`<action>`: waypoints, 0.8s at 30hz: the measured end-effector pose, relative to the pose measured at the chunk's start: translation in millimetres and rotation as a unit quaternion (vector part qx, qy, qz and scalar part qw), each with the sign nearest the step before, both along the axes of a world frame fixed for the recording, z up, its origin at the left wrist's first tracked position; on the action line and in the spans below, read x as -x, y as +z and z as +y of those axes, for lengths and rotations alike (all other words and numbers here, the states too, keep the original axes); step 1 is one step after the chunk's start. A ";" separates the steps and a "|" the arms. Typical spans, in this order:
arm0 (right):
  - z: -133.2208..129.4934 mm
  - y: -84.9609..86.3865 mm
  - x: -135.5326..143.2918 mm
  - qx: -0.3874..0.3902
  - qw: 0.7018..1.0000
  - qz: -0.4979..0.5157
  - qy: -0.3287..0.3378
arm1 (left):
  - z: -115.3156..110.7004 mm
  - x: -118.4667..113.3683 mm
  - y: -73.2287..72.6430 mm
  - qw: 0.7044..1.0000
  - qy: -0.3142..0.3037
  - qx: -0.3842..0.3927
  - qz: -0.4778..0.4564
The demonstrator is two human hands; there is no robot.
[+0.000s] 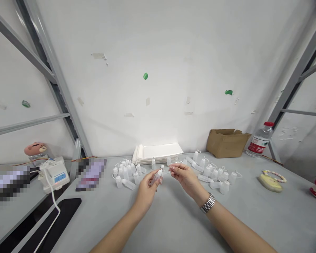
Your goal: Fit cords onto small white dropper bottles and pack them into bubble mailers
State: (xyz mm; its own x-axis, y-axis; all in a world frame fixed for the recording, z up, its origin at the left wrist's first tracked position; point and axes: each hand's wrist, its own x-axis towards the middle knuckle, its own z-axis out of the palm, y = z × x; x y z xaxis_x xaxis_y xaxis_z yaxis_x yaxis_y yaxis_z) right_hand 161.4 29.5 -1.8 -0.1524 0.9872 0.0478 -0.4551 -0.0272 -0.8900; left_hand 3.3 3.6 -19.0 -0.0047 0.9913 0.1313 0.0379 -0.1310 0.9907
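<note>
Dropper bottle (159, 173), small, translucent; gripped in left hand (146, 189), above tabletop (168, 221), short of its back edge. Right hand (183, 174): fingertips pinched close, contents unclear. Risk: loose grip could drop it, toppling standing bottles (125, 173).

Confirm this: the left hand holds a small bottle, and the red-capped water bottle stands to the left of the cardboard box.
One point is wrong: the head view shows the red-capped water bottle to the right of the cardboard box. The left hand does hold a small bottle.
</note>
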 end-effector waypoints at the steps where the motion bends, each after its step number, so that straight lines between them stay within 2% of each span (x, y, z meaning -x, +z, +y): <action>1: -0.1 0.4 -0.3 0.000 1.000 -0.008 -0.006 | 0.1 0.0 -0.2 1.000 -0.002 -0.001 -0.001; 9: 2.3 3.9 -7.4 0.007 0.994 -0.095 -0.044 | 0.9 0.6 -0.2 1.000 -0.006 0.003 -0.017; 14: 0.6 4.8 -4.7 0.050 0.998 -0.039 -0.002 | 0.4 0.0 -3.7 1.000 0.001 -0.020 -0.002; 20: -2.4 -1.0 0.0 0.105 0.993 0.037 0.032 | -2.6 -4.0 -3.6 0.999 -0.046 -0.011 0.003; 24: -3.9 -3.0 2.7 0.125 0.991 0.047 0.033 | -4.0 -5.2 -2.6 0.998 -0.061 -0.013 0.006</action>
